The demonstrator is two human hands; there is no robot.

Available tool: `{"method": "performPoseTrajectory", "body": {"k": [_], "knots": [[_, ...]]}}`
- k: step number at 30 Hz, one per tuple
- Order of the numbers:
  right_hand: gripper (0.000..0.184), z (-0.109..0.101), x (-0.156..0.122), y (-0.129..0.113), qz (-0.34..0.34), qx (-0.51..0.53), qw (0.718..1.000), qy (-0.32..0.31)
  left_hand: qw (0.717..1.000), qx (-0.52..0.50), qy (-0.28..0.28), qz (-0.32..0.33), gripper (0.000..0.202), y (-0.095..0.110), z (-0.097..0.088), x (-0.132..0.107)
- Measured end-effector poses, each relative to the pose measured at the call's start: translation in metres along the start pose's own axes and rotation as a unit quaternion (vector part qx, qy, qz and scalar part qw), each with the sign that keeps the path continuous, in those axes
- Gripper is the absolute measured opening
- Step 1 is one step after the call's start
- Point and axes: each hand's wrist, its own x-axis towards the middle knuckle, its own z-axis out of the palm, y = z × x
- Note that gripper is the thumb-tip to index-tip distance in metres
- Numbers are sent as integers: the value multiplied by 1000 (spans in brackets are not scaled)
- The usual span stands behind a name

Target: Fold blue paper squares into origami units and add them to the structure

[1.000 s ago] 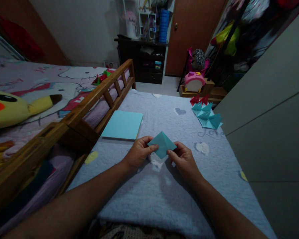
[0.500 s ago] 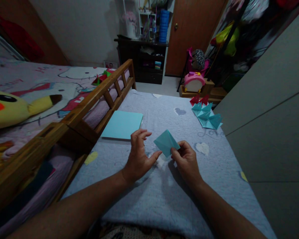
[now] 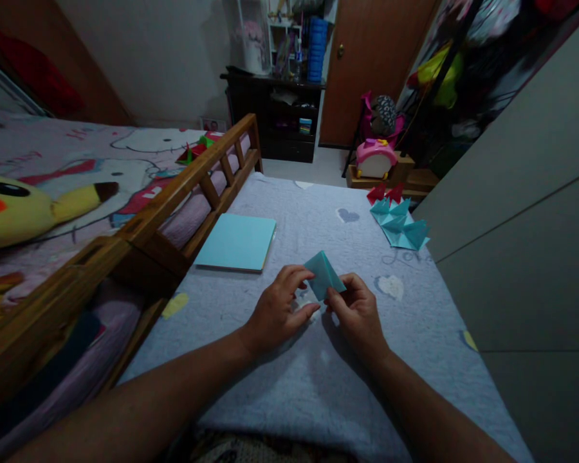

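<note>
A folded turquoise origami paper (image 3: pixel 324 275), diamond-shaped with a crease down its middle, is pinched at its lower right by the thumb and fingers of my right hand (image 3: pixel 359 313). My left hand (image 3: pixel 282 308) is at the paper's left side, its fingertips against the left corner and its thumb apart below. The fingers curve but do not close on the paper. Behind my left hand lies a stack of square turquoise paper (image 3: pixel 236 241) on the bed sheet (image 3: pixel 289 373).
Several folded turquoise paper pieces (image 3: pixel 399 225) and red ones (image 3: pixel 385 193) rest at the bed's far right edge. A wooden rail (image 3: pixel 174 199) runs along the left, with a yellow plush toy (image 3: pixel 9 212) beyond it. A pale cabinet (image 3: pixel 521 270) stands at right.
My left hand has moved right and its fingers have come to the paper's left corner. The paper's left side has tipped, so it looks narrower. My right hand keeps its pinch.
</note>
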Motion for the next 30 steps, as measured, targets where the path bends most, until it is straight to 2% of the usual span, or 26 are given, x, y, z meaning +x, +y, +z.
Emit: {"method": "performPoseTrajectory", "body": {"k": [3,5,7,9,11,14,17,23,30], "knots": [[18,-1,1,1,8,28,999,-13,994,-16,94,-57,59,-1,-2,1],[19,-3,2,4,8,45,999,-21,984,-73,114,-113,67,-2,-3,3],[19,-4,3,6,1,52,998,-31,965,-178,55,-185,59,-4,-5,6],[19,-4,4,9,-4,50,998,-43,932,-267,-27,-243,38,-5,-5,8],[19,-4,4,11,-9,43,998,-43,914,-302,-59,-265,27,-6,-5,9],[30,-3,4,11,-38,30,999,-4,923,-285,-21,-258,22,-4,-6,9],[42,-2,2,10,-96,1,995,16,940,-245,9,-239,15,-1,-6,9],[40,-4,-4,6,-199,-75,977,-22,960,-204,26,-189,9,0,-4,6],[44,-5,-6,6,-222,-88,970,-40,973,-139,40,-182,8,-3,-4,5]]}}
